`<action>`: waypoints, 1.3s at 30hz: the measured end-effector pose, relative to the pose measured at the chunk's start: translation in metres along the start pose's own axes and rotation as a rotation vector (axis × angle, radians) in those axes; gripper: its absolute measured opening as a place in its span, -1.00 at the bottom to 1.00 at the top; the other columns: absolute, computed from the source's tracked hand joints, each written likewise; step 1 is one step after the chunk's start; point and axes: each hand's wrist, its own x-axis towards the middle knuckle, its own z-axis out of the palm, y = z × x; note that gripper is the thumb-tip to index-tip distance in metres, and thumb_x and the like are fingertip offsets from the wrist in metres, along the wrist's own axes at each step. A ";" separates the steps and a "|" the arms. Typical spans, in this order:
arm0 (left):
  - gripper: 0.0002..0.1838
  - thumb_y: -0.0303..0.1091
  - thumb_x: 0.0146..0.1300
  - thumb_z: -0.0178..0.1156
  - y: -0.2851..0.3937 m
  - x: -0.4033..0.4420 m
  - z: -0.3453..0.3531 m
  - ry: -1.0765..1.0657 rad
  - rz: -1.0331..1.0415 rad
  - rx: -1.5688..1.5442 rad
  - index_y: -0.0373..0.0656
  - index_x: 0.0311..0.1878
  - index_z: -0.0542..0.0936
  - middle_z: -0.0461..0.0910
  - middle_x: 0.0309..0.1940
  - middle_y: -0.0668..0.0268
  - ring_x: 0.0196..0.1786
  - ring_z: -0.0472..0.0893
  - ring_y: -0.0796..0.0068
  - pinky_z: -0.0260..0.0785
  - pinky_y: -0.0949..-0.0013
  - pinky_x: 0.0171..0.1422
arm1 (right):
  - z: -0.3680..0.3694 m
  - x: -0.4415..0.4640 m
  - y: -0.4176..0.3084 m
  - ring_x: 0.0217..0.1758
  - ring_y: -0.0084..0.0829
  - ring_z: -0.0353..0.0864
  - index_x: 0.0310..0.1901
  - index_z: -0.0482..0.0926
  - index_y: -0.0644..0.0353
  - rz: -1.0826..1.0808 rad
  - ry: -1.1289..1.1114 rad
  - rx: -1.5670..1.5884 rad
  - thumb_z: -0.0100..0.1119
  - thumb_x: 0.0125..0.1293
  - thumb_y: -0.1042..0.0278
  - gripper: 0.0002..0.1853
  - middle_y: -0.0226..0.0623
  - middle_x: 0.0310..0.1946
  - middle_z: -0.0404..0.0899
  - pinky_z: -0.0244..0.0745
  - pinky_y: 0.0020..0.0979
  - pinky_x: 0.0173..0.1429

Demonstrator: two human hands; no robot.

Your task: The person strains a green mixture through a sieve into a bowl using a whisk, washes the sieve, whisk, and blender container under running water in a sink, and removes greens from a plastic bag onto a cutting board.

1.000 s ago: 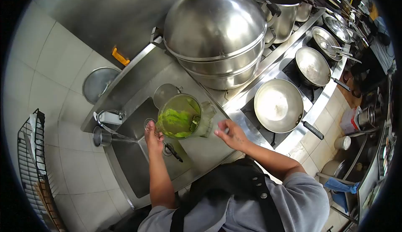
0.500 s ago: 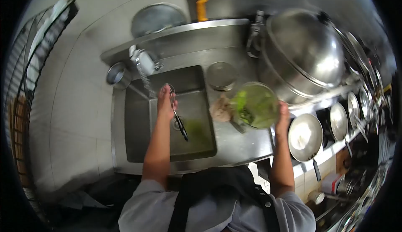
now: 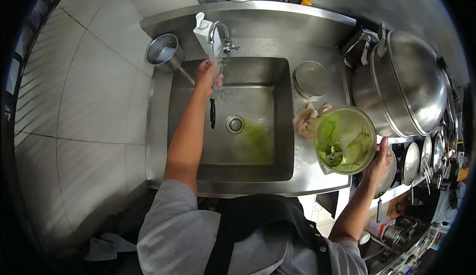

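Note:
In the head view, my left hand (image 3: pixel 207 74) is closed around the metal part of a black-handled wire utensil (image 3: pixel 212 114), whose handle hangs down over the sink (image 3: pixel 173 141). Water from the curved tap (image 3: pixel 218 32) runs onto that hand. Thin wire shows beside my fingers, but the utensil's exact kind is unclear. On the right, my right hand (image 3: pixel 378 163) grips a clear blender jug (image 3: pixel 364 126) by its side. The jug tilts open end toward me, with green residue on its walls and a blade at the bottom. Green liquid stains the sink floor near the drain.
A white pump bottle (image 3: pixel 204 36) stands behind the tap, and a metal pot (image 3: pixel 165 53) sits at the left rim. Right of the sink lie a round metal container (image 3: pixel 311 80) and a crumpled cloth (image 3: pixel 303 121). A large domed steamer (image 3: pixel 416 81) and several pans stand farther right.
My left hand has brought the wire utensil into the tap's stream, and its handle now hangs more upright. The blender jug has tilted, showing more of its inside. The view has shifted.

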 end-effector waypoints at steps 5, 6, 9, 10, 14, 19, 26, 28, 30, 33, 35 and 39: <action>-0.68 -0.10 0.31 0.10 0.001 -0.011 -0.023 0.026 -0.039 -0.018 -0.02 0.04 0.46 0.57 -0.19 0.31 -0.35 0.62 0.35 0.47 0.27 -0.45 | 0.060 -0.015 -0.035 -0.49 -0.70 0.30 -0.42 0.50 0.16 -0.121 -0.406 0.097 0.20 0.30 0.09 -0.70 -0.55 -0.54 0.43 0.14 -0.59 -0.40; -0.70 -0.10 0.31 0.10 0.000 -0.014 -0.032 0.038 -0.045 -0.029 -0.02 0.02 0.47 0.57 -0.20 0.31 -0.36 0.62 0.35 0.47 0.28 -0.46 | 0.091 -0.027 -0.043 -0.48 -0.70 0.33 -0.37 0.53 0.15 -0.136 -0.390 0.053 0.21 0.28 0.12 -0.74 -0.54 -0.53 0.45 0.17 -0.60 -0.40; -0.73 -0.10 0.31 0.09 -0.011 -0.029 -0.063 0.081 -0.052 -0.052 -0.01 -0.03 0.49 0.57 -0.21 0.31 -0.36 0.61 0.37 0.45 0.31 -0.47 | 0.169 -0.042 -0.040 -0.55 -0.69 0.39 -0.34 0.56 0.12 0.012 -0.589 0.037 0.31 0.21 0.06 -0.71 -0.53 -0.53 0.47 0.27 -0.61 -0.49; -0.74 -0.10 0.31 0.09 -0.017 -0.036 -0.073 0.096 -0.051 -0.059 -0.01 -0.04 0.49 0.57 -0.22 0.32 -0.36 0.61 0.38 0.45 0.32 -0.47 | 0.197 -0.041 -0.020 -0.56 -0.66 0.40 -0.32 0.56 0.12 0.007 -0.595 -0.010 0.35 0.16 -0.02 -0.64 -0.53 -0.54 0.46 0.31 -0.60 -0.48; -0.69 -0.01 0.28 0.14 -0.032 -0.077 -0.090 0.162 -0.169 -0.062 0.00 -0.08 0.50 0.53 -0.30 0.36 -0.35 0.58 0.44 0.43 0.35 -0.44 | 0.294 -0.064 0.059 -0.39 -0.48 0.51 -0.16 0.49 0.25 0.207 -0.770 -0.084 0.41 0.01 -0.19 -0.37 -0.31 -0.44 0.51 0.43 -0.45 -0.32; -0.62 0.06 0.22 0.23 -0.045 -0.105 -0.066 0.160 -0.192 -0.057 0.02 -0.07 0.48 0.48 -0.37 0.40 -0.38 0.54 0.48 0.41 0.37 -0.44 | 0.364 -0.101 0.138 -0.37 -0.52 0.40 -0.17 0.27 0.15 0.025 -0.719 -0.056 0.42 0.11 0.08 -0.48 -0.28 -0.37 0.42 0.39 -0.46 -0.35; -0.61 -0.01 0.20 0.26 -0.026 -0.085 -0.079 0.221 -0.102 -0.008 -0.03 -0.02 0.52 0.50 -0.37 0.42 -0.38 0.53 0.53 0.40 0.39 -0.42 | 0.345 -0.098 0.117 -0.34 -0.50 0.39 -0.17 0.37 0.22 -0.147 -0.714 -0.271 0.39 0.14 0.11 -0.55 -0.30 -0.36 0.44 0.37 -0.43 -0.23; -0.60 0.00 0.19 0.26 -0.011 -0.077 -0.073 0.164 -0.103 0.088 -0.04 -0.02 0.54 0.51 -0.36 0.42 -0.37 0.53 0.55 0.40 0.39 -0.40 | 0.340 -0.091 0.112 -0.32 -0.49 0.41 -0.17 0.41 0.24 -0.091 -0.683 -0.223 0.38 0.14 0.10 -0.56 -0.30 -0.36 0.45 0.38 -0.39 -0.20; -0.59 0.01 0.17 0.28 -0.004 -0.062 -0.065 0.113 -0.116 0.155 -0.04 -0.03 0.56 0.52 -0.34 0.43 -0.36 0.54 0.55 0.39 0.38 -0.39 | 0.336 -0.087 0.102 -0.26 -0.40 0.48 -0.16 0.41 0.24 0.026 -0.677 -0.172 0.36 0.13 0.20 -0.60 -0.25 -0.34 0.52 0.40 -0.39 -0.11; -0.59 0.01 0.15 0.30 -0.001 -0.036 -0.052 0.060 -0.177 0.216 -0.03 -0.05 0.58 0.53 -0.32 0.43 -0.35 0.54 0.51 0.38 0.36 -0.37 | 0.340 -0.074 0.133 -0.26 -0.45 0.47 -0.14 0.39 0.25 0.007 -0.663 -0.186 0.34 0.16 0.27 -0.63 -0.27 -0.33 0.51 0.38 -0.43 -0.14; -0.61 -0.01 0.14 0.31 0.001 -0.023 -0.044 0.037 -0.243 0.273 -0.02 -0.06 0.58 0.54 -0.31 0.43 -0.34 0.55 0.49 0.38 0.36 -0.36 | 0.335 -0.072 0.137 -0.28 -0.47 0.45 -0.13 0.38 0.25 -0.122 -0.645 -0.224 0.33 0.16 0.27 -0.63 -0.28 -0.34 0.50 0.37 -0.44 -0.17; -0.67 -0.02 0.09 0.34 0.010 -0.017 -0.043 -0.043 -0.246 0.276 -0.07 -0.25 0.60 0.55 -0.52 0.44 -0.54 0.52 0.51 0.34 0.33 -0.40 | 0.325 -0.069 0.129 -0.33 -0.44 0.44 -0.12 0.38 0.24 -0.109 -0.692 -0.136 0.31 0.19 0.22 -0.62 -0.26 -0.36 0.47 0.36 -0.41 -0.19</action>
